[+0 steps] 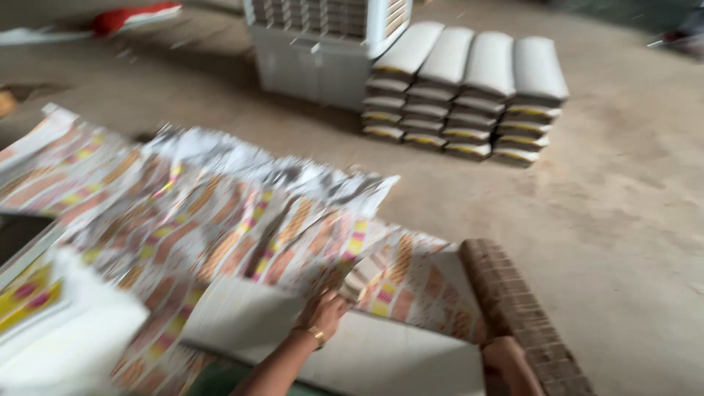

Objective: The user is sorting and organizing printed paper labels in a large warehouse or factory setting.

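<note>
The printed sheets (220, 220) lay fanned and loose across the floor (623, 220), not yet stacked. One hand (323, 312), which of the two I could not tell, pinched a sheet's edge. Behind stood neat bundled stacks (466, 95) beside a white cooler (323, 44).
</note>
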